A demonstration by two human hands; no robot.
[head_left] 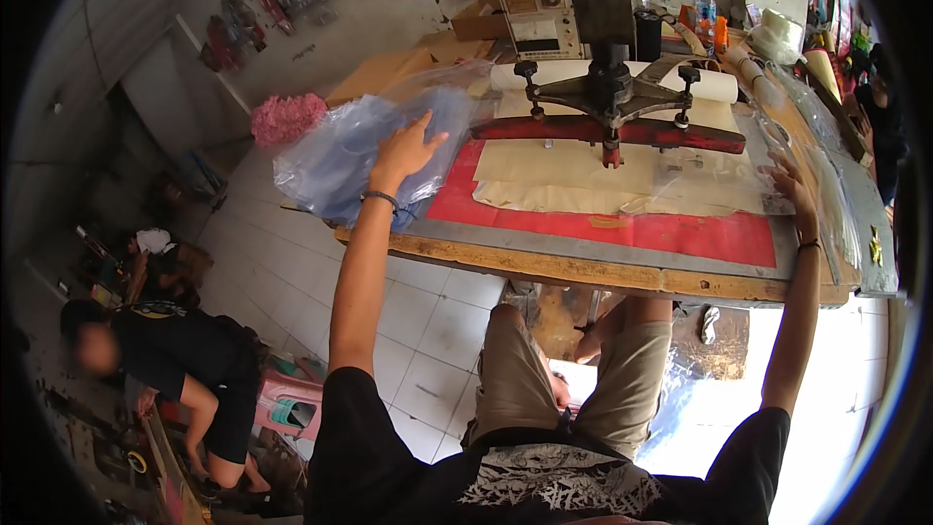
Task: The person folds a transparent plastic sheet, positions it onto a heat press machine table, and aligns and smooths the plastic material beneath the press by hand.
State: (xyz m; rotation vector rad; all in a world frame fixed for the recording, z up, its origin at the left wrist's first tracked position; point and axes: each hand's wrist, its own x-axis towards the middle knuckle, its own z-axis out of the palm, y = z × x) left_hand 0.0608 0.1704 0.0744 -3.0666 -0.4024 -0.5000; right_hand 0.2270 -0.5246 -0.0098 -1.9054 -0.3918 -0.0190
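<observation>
My left hand (406,150) lies on a heap of clear, bluish plastic sheets (335,151) at the left of the table, its fingers spread. At the right end my right hand (795,192) has its fingers stretched over the edge of the tan sheet, near clear plastic; whether it touches is hard to see. Between my hands, a machine's red curved bar (573,131) with black screw knobs hangs from a dark metal head (610,87). Below it lies a tan paper-like sheet (544,180) on a red mat (641,236), with clear plastic over the sheet's right part.
A wooden table edge (544,261) runs along my side. Behind the press stand an electrical control box (537,19), a water bottle (705,10) and a tape roll (777,36). A pink bundle (289,119) sits far left. A person (185,360) bends at lower left beside a pink stool (289,403).
</observation>
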